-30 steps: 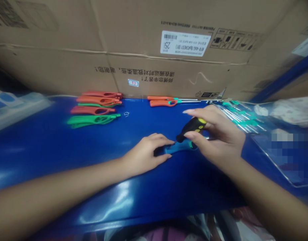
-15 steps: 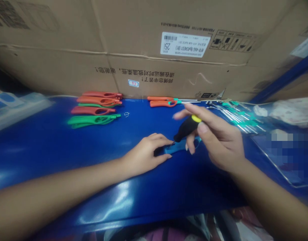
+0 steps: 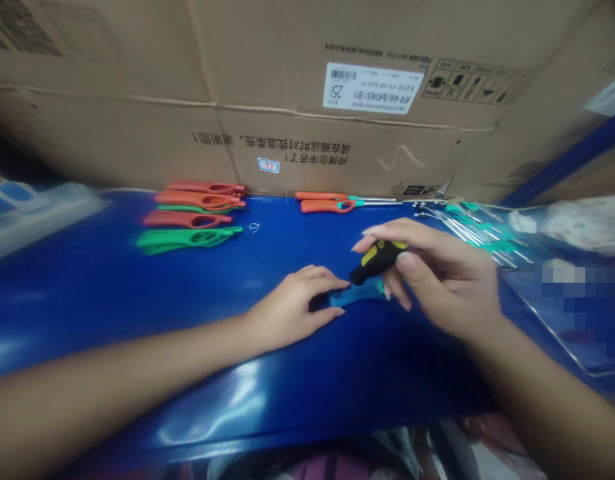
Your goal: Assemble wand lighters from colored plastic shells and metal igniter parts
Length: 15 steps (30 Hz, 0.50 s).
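Observation:
My left hand (image 3: 303, 303) grips the left end of a blue lighter (image 3: 358, 293) between thumb and fingers, against the blue tabletop. My right hand (image 3: 437, 277) holds a black and yellow screwdriver (image 3: 380, 260) by its handle, tilted with its lower end down at the lighter, close to my left fingertips. The screwdriver's tip is too small to make out there. My right fingers partly cover the lighter's right end, where a bit of green shows.
Red, orange and green lighter handles (image 3: 192, 220) lie at the left, with small pale pieces (image 3: 254, 227) beside them. Two orange lighters (image 3: 327, 203) lie by the cardboard box (image 3: 267, 120). Metal rods with green parts (image 3: 480, 230) are heaped at the right, near a white bag (image 3: 582, 223).
The screwdriver handle has turned in my right fingers, showing more yellow, and the right hand has shifted slightly down and right. My left hand keeps its hold on the blue lighter.

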Available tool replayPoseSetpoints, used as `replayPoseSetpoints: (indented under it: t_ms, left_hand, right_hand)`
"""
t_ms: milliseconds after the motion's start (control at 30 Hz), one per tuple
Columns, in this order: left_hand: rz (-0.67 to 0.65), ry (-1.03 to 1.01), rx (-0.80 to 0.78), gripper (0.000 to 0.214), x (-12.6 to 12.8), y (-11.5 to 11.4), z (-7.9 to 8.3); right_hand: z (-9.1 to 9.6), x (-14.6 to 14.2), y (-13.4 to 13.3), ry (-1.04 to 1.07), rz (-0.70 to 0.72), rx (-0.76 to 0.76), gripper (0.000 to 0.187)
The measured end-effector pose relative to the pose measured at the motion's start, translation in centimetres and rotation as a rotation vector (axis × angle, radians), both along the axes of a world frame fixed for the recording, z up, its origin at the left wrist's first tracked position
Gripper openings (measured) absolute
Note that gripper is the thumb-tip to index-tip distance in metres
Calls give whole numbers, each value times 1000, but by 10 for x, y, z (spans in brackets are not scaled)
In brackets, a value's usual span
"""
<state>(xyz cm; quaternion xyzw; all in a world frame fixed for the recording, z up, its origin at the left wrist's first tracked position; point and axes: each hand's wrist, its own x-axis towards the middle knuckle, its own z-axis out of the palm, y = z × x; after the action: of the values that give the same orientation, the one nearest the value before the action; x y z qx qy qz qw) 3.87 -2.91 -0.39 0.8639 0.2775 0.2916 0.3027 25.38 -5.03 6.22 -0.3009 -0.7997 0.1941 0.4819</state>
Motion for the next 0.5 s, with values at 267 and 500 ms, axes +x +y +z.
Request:
replayPoseSetpoints:
  t_ms: [267, 500]
  left_hand:
    - [10, -4, -1, 30, 0, -1, 0]
    - [17, 24, -1, 32, 0, 0, 0]
  right_hand:
    - [1, -4, -7, -103, -120, 117, 43]
    - [-1, -3, 0, -89, -145, 318, 45]
